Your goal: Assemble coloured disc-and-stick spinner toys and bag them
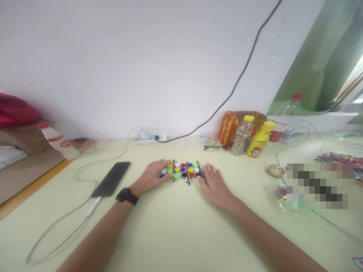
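Note:
Small round coloured discs [183, 170] lie close together on the table in several short rows, in white, red, blue, green, yellow and black. Three narrow multicoloured strips [187, 174] run across between and beside the groups; their exact kind is too small to tell. My left hand [153, 175] rests at the left end, thumb and fingers apart on either side of the leftmost discs. At the right end, my right hand [214, 183] lies flat with fingers stretched out, its thumb close to the rightmost strip and discs. A black watch [127, 195] is on my left wrist.
Left of me lie a phone [111, 179] on a white cable and a milky bottle [59, 141]. Behind are a power strip [150, 139], glasses [215, 148], a yellow bottle [260, 139] and a clear bottle [242, 136]. Colourful strands [338, 158] lie far right.

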Demonstrator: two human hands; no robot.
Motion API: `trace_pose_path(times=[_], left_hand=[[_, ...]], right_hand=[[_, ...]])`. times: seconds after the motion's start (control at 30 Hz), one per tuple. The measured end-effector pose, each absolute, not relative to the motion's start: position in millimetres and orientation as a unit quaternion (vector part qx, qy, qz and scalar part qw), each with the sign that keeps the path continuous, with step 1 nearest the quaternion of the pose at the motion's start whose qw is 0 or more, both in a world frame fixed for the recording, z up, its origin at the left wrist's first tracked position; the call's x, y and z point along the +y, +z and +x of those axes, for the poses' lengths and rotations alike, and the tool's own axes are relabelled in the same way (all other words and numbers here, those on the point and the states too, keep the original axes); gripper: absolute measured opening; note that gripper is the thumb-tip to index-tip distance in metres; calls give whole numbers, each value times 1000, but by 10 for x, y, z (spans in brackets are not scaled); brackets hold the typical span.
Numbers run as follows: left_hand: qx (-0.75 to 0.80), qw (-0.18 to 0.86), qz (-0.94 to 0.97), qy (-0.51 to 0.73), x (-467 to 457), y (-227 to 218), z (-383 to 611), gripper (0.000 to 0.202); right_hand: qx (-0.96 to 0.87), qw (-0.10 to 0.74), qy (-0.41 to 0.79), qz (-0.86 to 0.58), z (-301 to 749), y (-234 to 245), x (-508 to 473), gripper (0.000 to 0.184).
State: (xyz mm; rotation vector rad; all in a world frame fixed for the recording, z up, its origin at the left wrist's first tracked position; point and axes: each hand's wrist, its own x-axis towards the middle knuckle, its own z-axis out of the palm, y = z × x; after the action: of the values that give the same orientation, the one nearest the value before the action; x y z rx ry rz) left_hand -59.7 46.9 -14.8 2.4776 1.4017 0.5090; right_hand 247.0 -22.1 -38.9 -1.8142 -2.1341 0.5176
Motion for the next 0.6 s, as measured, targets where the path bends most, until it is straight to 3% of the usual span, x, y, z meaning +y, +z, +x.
trace_pose_path(times=[0.23, 0.6], left_hand=[[480, 123, 848, 188, 480, -139, -584, 55], [472, 79, 853, 207, 379, -108, -428, 58]], right_hand=[[-750, 173, 197, -607, 2673, -349, -125, 81], [-774, 150, 147, -597, 2648, -406, -86, 72]])
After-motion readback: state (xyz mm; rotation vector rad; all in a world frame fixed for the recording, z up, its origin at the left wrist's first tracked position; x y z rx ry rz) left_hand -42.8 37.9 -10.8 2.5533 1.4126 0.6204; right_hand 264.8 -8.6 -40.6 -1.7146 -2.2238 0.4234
